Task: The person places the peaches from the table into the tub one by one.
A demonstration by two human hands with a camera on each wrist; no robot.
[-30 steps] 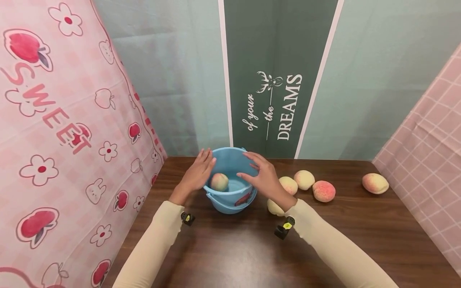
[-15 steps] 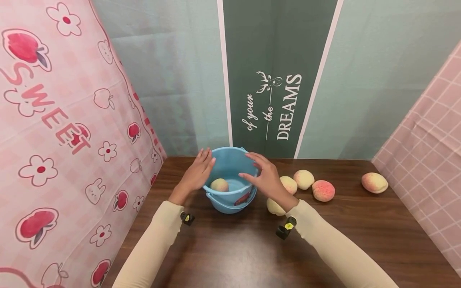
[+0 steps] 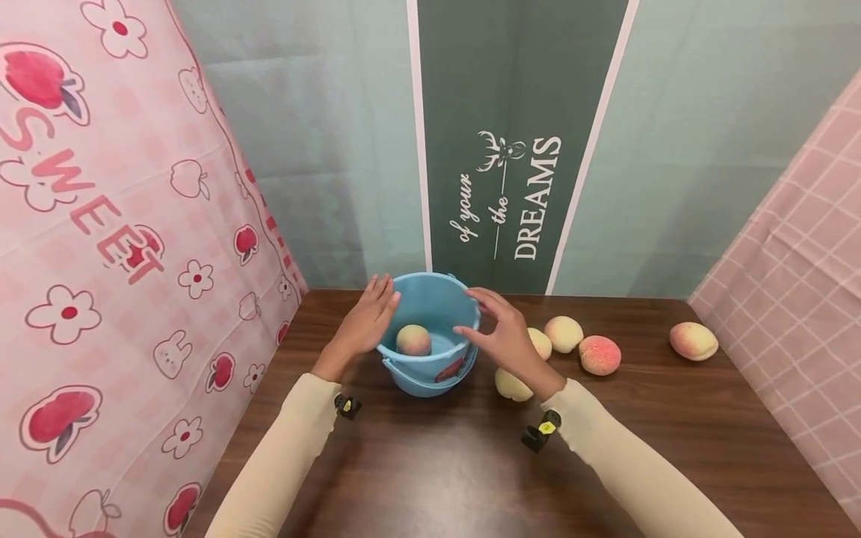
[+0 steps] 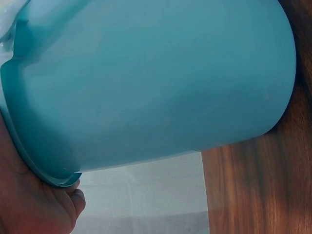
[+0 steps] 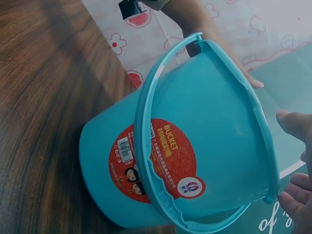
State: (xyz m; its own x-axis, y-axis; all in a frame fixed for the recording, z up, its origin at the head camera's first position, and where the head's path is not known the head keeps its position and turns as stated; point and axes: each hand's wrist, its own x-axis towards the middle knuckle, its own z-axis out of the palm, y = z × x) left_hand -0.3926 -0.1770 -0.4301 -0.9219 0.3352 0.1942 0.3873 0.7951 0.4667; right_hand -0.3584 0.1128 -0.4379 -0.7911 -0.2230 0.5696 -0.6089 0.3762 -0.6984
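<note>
A blue plastic bucket [image 3: 430,373] stands upright on the table, its handle hanging down the near side. Inside it lies one peach [image 3: 413,341], yellow with a reddish lower part. Against the bucket's left rim rests my left hand [image 3: 364,321], its fingers straight and pointing away; the left wrist view catches its palm side [image 4: 39,204] at the rim. My right hand [image 3: 504,329] is at the right rim, fingers loosely bent, thumb spread apart over the opening. In the right wrist view, its fingertips come close to the rim, and a red label [image 5: 161,161] shows on the bucket wall.
Right of the bucket lie several more peaches: a pale one [image 3: 513,385] partly behind the right wrist, another pale peach [image 3: 563,334], a red one [image 3: 600,355]. Farther right sits a lone peach [image 3: 693,341]. A grey-green curtain [image 3: 323,187] hangs behind the wooden table [image 3: 430,471].
The peach in the bucket has shifted, dipping lower and then coming up slightly right. My right hand has drawn a little to the right. My left hand stays at the rim.
</note>
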